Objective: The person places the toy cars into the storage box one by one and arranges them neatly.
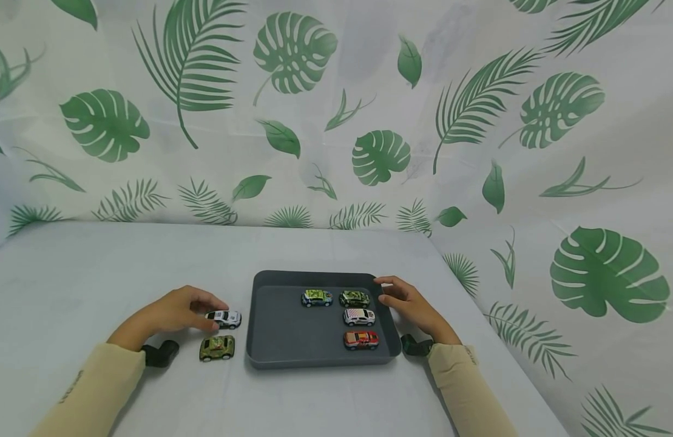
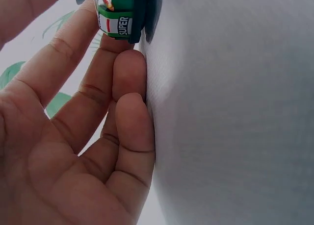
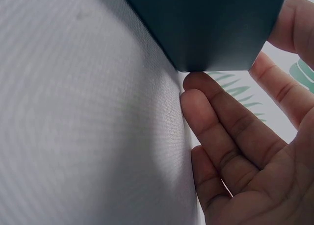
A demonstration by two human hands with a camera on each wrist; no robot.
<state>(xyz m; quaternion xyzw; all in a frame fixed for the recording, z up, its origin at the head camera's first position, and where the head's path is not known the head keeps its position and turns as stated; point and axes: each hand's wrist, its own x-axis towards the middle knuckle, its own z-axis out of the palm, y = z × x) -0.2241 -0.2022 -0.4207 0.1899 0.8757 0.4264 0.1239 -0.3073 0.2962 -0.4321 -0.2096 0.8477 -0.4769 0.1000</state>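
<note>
My left hand [image 1: 178, 308] pinches a white toy car [image 1: 227, 318] between thumb and fingers, just left of the grey tray [image 1: 284, 363]. In the left wrist view, a green end of a toy car [image 2: 117, 19] lettered SUPER shows by the fingertips. Nearer me, beside that hand, sits a camouflage toy car [image 1: 216, 348]. My right hand [image 1: 415, 308] holds the tray's back right corner, thumb at the rim and index finger round the back. Its other fingers [image 3: 235, 132] curve low beside the outer wall.
Inside the tray stand a yellow-and-blue car [image 1: 317, 297], a dark green camouflage car [image 1: 355, 298], a white car with a red pattern [image 1: 359, 317] and a red car [image 1: 361, 340]. A white cloth [image 1: 325, 406] covers the table; a leaf-print curtain [image 1: 325, 182] rises behind.
</note>
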